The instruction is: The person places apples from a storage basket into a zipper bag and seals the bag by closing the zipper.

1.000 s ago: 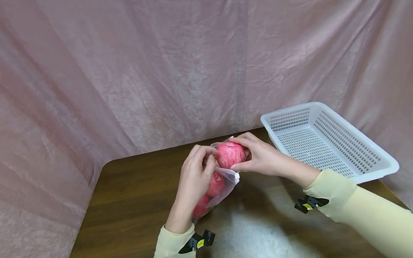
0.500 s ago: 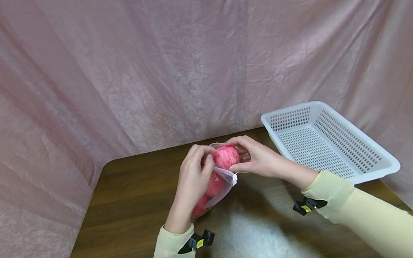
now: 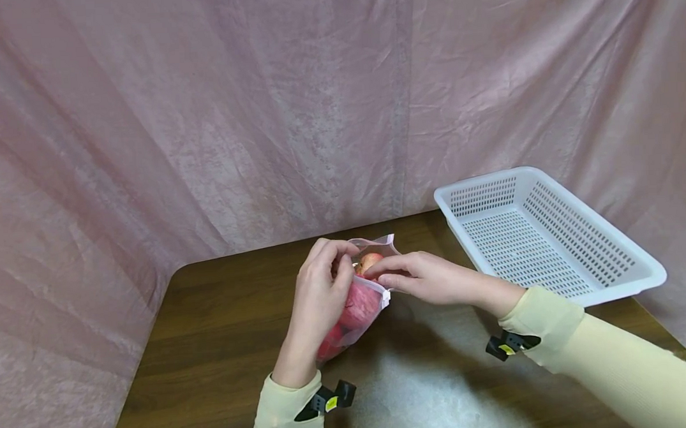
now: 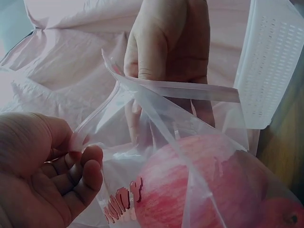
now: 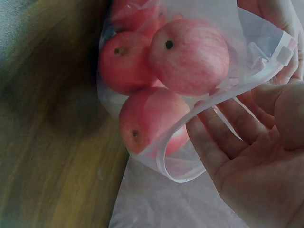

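A clear zip bag (image 4: 204,91) with several red apples in it leans in the middle of the table in the head view. My left hand (image 3: 323,285) pinches the near-left edge of its mouth between thumb and fingers. My right hand (image 3: 434,277) reaches into the mouth from the right. Its fingers, loosely bent, hold no apple in the right wrist view. A striped apple (image 5: 190,57) lies beside a redder apple (image 5: 124,64), and another apple (image 5: 152,118) sits nearer the opening. A white zip slider (image 5: 286,55) shows at one corner of the mouth.
A white perforated plastic basket (image 3: 470,240) with no fruit in it stands at the back right of the brown wooden table (image 3: 211,347). Behind the table hangs a pink cloth (image 3: 315,113).
The right hand has lowered its apple into the bag and let go of it. The left hand has kept its pinch on the bag edge. The basket stays put.
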Demonstrator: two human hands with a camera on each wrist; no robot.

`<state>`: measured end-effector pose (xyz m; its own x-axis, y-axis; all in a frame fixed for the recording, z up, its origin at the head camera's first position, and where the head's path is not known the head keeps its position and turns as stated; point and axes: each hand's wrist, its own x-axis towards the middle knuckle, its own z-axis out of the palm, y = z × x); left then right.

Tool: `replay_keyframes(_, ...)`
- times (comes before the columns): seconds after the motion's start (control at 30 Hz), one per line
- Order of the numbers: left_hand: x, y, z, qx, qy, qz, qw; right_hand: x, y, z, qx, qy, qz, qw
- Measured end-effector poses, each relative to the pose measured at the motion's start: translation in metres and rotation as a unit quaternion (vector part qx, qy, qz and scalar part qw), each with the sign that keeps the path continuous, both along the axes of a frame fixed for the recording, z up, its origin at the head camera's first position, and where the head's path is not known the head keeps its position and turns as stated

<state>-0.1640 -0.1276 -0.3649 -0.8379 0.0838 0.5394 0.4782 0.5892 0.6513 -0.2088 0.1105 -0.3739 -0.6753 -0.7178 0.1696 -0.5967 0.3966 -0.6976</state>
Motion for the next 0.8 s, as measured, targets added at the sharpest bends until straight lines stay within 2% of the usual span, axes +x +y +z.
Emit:
replay_keyframes(0.27,0.001,0.000,0.002,0.004,0.005,0.002,1.0000,0.004,0.011,-0.002,-0.043,-0.024,-0.011,0.9987)
replay_keyframes(0.33,0.002,0.000,0.002,0.006,0.005,0.002,1.0000,0.004,0.015,-0.003,-0.052,0.014,-0.014,0.9984)
replay_keyframes(0.4,0.002,-0.001,0.003,0.006,0.005,0.002,1.0000,0.003,0.018,-0.003,-0.058,0.083,-0.030,0.9944)
replay_keyframes(0.47,0.002,-0.002,0.003,0.005,0.004,0.004,1.0000,-0.001,0.019,-0.002,-0.058,0.157,-0.068,0.9836)
replay_keyframes(0.53,0.002,-0.002,0.002,0.005,0.004,0.004,1.0000,-0.007,0.020,-0.001,-0.051,0.192,-0.112,0.9738)
replay_keyframes(0.63,0.003,-0.002,0.002,0.004,0.001,0.004,1.0000,-0.016,0.020,0.001,-0.025,0.173,-0.140,0.9747)
replay_keyframes(0.8,0.002,0.000,0.002,-0.004,-0.003,-0.006,1.0000,-0.030,0.018,0.001,0.021,0.122,-0.130,0.9838)
